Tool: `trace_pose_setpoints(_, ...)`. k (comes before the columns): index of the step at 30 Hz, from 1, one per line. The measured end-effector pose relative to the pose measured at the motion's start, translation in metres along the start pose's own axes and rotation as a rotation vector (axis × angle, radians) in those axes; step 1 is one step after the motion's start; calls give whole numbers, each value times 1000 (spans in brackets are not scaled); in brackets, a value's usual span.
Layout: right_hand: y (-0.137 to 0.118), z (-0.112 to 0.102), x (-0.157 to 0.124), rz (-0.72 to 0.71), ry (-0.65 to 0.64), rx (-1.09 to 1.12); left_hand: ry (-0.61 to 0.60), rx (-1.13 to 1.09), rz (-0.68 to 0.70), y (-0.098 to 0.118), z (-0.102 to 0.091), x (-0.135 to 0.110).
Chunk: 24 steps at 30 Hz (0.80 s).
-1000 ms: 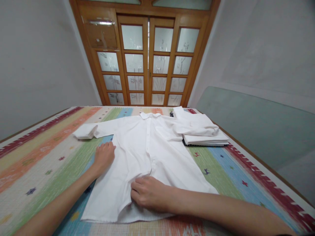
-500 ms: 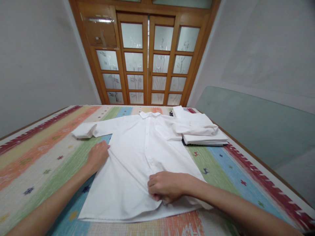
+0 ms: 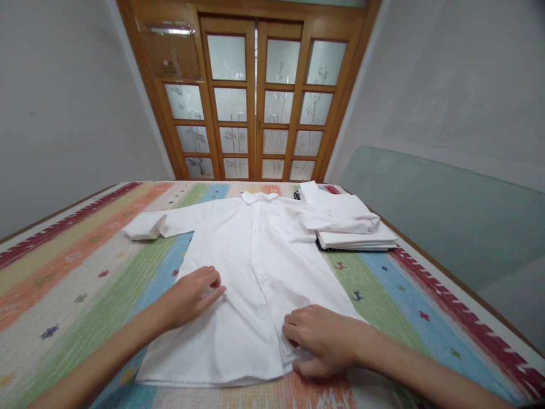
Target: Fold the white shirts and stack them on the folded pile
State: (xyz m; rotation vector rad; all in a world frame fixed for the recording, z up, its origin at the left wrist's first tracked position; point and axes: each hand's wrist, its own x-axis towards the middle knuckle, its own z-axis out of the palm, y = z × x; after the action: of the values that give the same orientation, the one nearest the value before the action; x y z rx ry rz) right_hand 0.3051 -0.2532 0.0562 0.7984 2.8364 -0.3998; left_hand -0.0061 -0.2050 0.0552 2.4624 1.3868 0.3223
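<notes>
Left hand is now sitting flat, fingers loosely spread, on the white shirt, having moved in from its left edge. Right hand has shifted right, fingers pressing the lower front placket. Shirt is lying spread on the striped cloth, folded stack still beside it.

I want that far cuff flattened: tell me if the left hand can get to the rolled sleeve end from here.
Probably yes. The left hand rests open on the shirt, and only bare striped cloth lies between it and the sleeve end; nothing blocks the way, though it needs a forward stretch.
</notes>
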Motion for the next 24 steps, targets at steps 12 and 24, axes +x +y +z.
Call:
trace_pose_setpoints(12, -2, -1, 3, 141, 23, -19, -134, 42, 59, 48, 31, 35)
trace_pose_setpoints(24, -22, -14, 14, 185, 5, -29, -267, -472, -277, 44, 34, 66)
